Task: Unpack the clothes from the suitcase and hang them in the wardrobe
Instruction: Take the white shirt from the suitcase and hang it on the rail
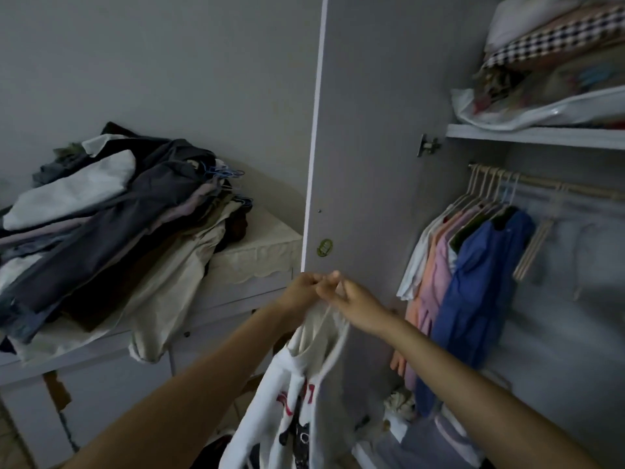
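A white T-shirt (pixel 287 394) with a red and black print hangs from both my hands in front of the open wardrobe door (pixel 365 164). My left hand (pixel 301 291) grips its top at the neck. My right hand (pixel 351 299) pinches the same spot, its fingers meeting those of the left. A thin pale hanger wire shows inside the collar. To the right, the wardrobe rail (pixel 541 184) carries several hung garments, among them a blue one (pixel 480 286), pink ones and a white one. The suitcase is out of view.
A tall pile of dark and pale clothes (pixel 101 231), some on blue hangers, lies on a low cabinet (pixel 257 262) at the left. Empty pale hangers (pixel 534 245) hang on the rail. The upper shelf (pixel 534 133) holds folded bedding. More clothes lie on the wardrobe floor.
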